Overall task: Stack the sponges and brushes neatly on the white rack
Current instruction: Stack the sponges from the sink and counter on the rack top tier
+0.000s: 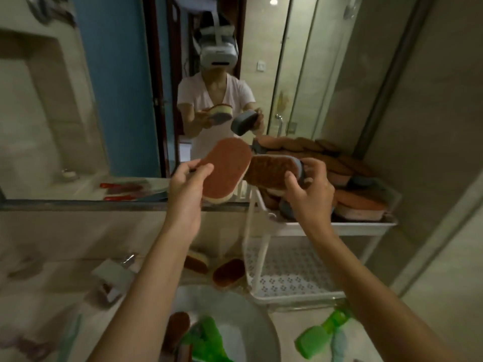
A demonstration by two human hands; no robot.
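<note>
My left hand [187,184] grips an oval sponge [226,169] with a red-brown scouring face and a cream body, held tilted in front of the mirror. My right hand [311,186] grips a second oval sponge [273,172] with a brown face and a grey-blue edge, right beside the first and above the left end of the white rack [339,226]. The rack's top shelf holds a pile of several brown and grey sponges [358,202]. Its perforated lower shelf [287,273] is bare.
Two brown sponges [228,274] lie on the counter left of the rack. A white basin [251,317] below holds a brown sponge [179,326] and a green brush [209,338]. Another green brush [321,335] lies at the right. The mirror [117,100] stands straight ahead.
</note>
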